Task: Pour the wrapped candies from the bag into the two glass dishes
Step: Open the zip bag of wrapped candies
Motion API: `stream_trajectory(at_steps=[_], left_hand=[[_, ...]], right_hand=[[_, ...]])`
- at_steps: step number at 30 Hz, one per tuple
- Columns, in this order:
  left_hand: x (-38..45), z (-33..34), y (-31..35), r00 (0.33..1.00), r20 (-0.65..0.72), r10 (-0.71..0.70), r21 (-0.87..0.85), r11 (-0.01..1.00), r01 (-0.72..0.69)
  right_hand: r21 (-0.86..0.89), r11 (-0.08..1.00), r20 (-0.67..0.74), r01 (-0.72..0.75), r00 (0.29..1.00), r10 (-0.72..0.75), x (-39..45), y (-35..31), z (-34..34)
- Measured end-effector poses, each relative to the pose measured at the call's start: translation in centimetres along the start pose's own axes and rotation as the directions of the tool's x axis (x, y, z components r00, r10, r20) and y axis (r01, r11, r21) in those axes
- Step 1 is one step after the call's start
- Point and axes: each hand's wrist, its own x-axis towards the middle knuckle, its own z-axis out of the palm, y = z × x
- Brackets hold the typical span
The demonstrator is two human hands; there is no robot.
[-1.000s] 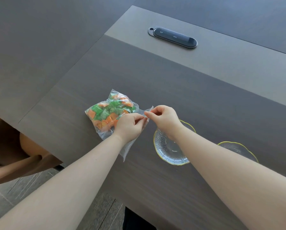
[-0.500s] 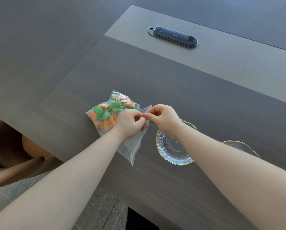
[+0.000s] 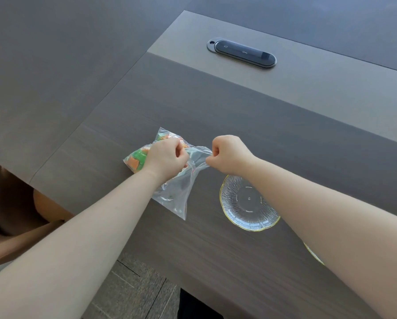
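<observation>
On table [image 3: 215, 111], clear bag [image 3: 176, 192] (orange, green candies [image 3: 138, 158]), mouth pinched by left hand [image 3: 167, 157], right hand [image 3: 229, 154]

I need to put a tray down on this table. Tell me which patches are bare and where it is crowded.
Bare: the wide stretch between the control panel and the hands, and the table left of the bag. Crowded: the near edge, where the left hand and right hand pull the bag beside the glass dish; a second dish peeks under the right forearm.

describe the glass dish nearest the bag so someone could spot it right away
On the dark wood table, look just right of the clear candy bag. The glass dish sits there, empty, ribbed and gold-rimmed; its twin is mostly hidden under the right forearm.
</observation>
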Motion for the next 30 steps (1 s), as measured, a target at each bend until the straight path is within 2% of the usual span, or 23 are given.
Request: stream_trajectory(at_steps=[1, 3, 5, 9, 11, 13, 15, 18, 21, 23, 25, 27, 29, 30], left_hand=[[0.2, -0.2, 0.3, 1.000, 0.010, 0.018, 0.038, 0.999, -0.018], [0.9, -0.8, 1.0, 0.999, 0.035, 0.033, 0.074, 0.997, -0.036], [1.4, -1.4, 1.8, 0.998, 0.029, 0.051, 0.141, 0.988, -0.054], [2.0, -2.1, 3.3, 0.986, 0.037, 0.165, 0.354, 0.920, -0.167], [2.4, -3.1, 3.5, 0.985, 0.035, 0.168, 0.425, 0.890, -0.167], [3.0, -5.2, 3.3, 0.986, -0.020, 0.164, 0.493, 0.860, -0.133], [3.6, -7.2, 3.0, 0.982, -0.067, 0.175, 0.526, 0.843, -0.115], [4.3, -9.1, 3.4, 0.969, -0.140, 0.204, 0.499, 0.860, -0.109], [4.3, -9.6, 4.4, 0.958, -0.228, 0.172, 0.327, 0.941, -0.091], [3.9, -9.6, 5.7, 0.960, -0.256, 0.116, 0.065, 0.993, -0.102], [3.2, -9.3, 7.7, 0.964, -0.257, 0.068, -0.202, 0.972, -0.122], [2.5, -9.1, 9.9, 0.971, -0.233, 0.045, -0.362, 0.923, -0.130], [1.7, -8.8, 11.8, 0.980, -0.195, 0.040, -0.470, 0.873, -0.129], [1.2, -8.6, 12.6, 0.983, -0.177, 0.044, -0.510, 0.851, -0.130]], right_hand=[[-0.025, 1.000, -0.021, -0.003, 1.000, 0.002, 0.2, -0.4, 0.1], [0.034, 0.996, -0.072, -0.077, 0.994, 0.080, 0.7, -1.0, -0.1], [0.041, 0.987, -0.055, -0.156, 0.986, 0.158, 1.0, -1.3, -0.4], [-0.205, 0.956, 0.048, -0.208, 0.974, 0.222, 0.8, -1.7, -1.1], [-0.278, 0.928, 0.113, -0.248, 0.951, 0.288, 0.8, -1.3, -1.8], [-0.276, 0.919, 0.139, -0.283, 0.934, 0.329, 0.9, -0.7, -2.8], [-0.174, 0.928, 0.129, -0.329, 0.927, 0.352, 1.0, 0.0, -3.5], [0.185, 0.900, 0.126, -0.395, 0.918, 0.377, 1.6, 0.2, -4.3], [0.574, 0.761, 0.111, -0.302, 0.950, 0.294, 1.4, 0.2, -5.2], [0.740, 0.644, 0.107, -0.195, 0.979, 0.174, 0.7, 0.9, -5.9], [0.861, 0.467, 0.226, -0.203, 0.974, 0.006, -0.1, 1.9, -6.3], [0.945, 0.215, 0.274, -0.248, 0.956, -0.103, -0.3, 2.9, -6.4], [0.975, -0.035, 0.220, -0.220, 0.975, -0.014, 0.1, 3.8, -6.0], [0.983, -0.074, 0.173, -0.167, 0.981, 0.083, 0.5, 4.1, -5.6]])
